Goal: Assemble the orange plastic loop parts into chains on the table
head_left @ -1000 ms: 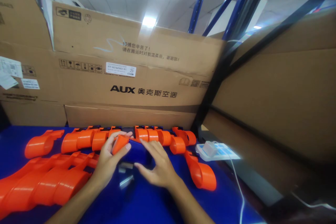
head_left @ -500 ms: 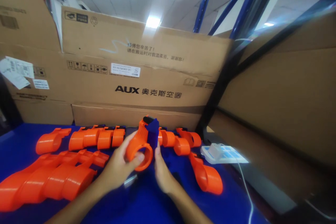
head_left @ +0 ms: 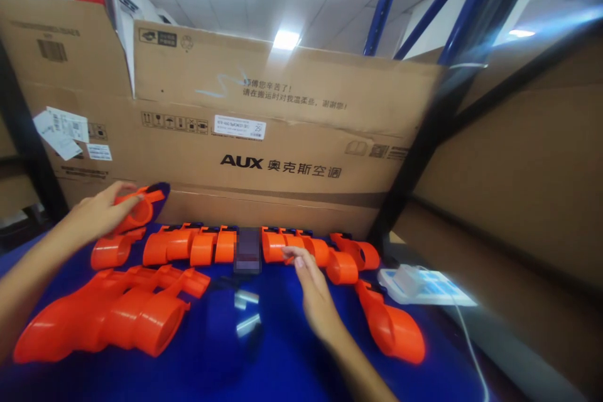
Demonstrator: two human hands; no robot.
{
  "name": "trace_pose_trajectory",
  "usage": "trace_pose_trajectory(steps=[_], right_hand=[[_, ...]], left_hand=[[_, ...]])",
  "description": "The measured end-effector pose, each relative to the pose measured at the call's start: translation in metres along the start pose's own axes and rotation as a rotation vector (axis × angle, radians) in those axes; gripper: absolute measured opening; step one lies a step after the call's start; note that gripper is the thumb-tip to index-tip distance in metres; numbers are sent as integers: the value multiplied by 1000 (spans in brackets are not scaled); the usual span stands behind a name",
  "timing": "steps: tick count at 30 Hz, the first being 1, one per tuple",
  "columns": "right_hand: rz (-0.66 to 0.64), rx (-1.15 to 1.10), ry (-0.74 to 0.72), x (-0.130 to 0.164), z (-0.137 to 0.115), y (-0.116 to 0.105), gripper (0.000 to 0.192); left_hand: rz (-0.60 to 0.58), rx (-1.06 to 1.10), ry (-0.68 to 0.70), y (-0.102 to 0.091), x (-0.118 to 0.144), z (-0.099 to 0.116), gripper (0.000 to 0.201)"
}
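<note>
Far left: left hand [head_left: 101, 210], fingers closed round an orange plastic housing [head_left: 136, 210] with a dark blue piece at its far end, held above the blue table [head_left: 282, 364] over the left end of the back row.

Near left: stack of nested orange shells [head_left: 108, 314], lying on their sides, mouths toward the middle.

Back row: finished orange housings [head_left: 188, 245] side by side along the foot of the AUX carton [head_left: 282, 138], a blurred dark item [head_left: 247, 250] dividing them.

Centre: two small silver metal pieces [head_left: 247, 311] loose on the table.

Right of centre: right hand [head_left: 313, 289], fingers loosely apart, gripping nothing — fingertips touching the right-hand run of housings [head_left: 301, 248].

Far right: single orange shell [head_left: 391, 326]; white charger on a blue-and-white tray [head_left: 424, 282].

Step judged: setting the held housing at the row's left end — the next move calls for lowering it in line beside its neighbours.
</note>
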State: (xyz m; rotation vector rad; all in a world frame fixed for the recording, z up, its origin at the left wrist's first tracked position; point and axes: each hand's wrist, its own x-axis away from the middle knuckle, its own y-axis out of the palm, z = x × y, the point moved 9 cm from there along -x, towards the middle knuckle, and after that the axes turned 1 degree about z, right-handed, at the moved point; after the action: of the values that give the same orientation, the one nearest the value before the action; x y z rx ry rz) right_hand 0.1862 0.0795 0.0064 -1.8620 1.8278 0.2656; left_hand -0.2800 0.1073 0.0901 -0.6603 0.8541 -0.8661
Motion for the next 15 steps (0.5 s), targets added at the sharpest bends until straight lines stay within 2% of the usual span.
trace_pose_trajectory(steps=[2, 4, 9, 15], right_hand=[[-15, 9, -27, 0, -3, 1, 36], [-29, 12, -47, -1, -4, 2, 36], [-53, 5, -66, 0, -5, 4, 39], [-49, -1, -75, 1, -12, 3, 42]], left_hand=[[-83, -237, -1, 10, -9, -16, 62], [-125, -301, 14, 23, -10, -22, 66], [-181, -293, 43, 54, 0, -20, 64], [-185, -140, 24, 77, 7, -26, 55]])
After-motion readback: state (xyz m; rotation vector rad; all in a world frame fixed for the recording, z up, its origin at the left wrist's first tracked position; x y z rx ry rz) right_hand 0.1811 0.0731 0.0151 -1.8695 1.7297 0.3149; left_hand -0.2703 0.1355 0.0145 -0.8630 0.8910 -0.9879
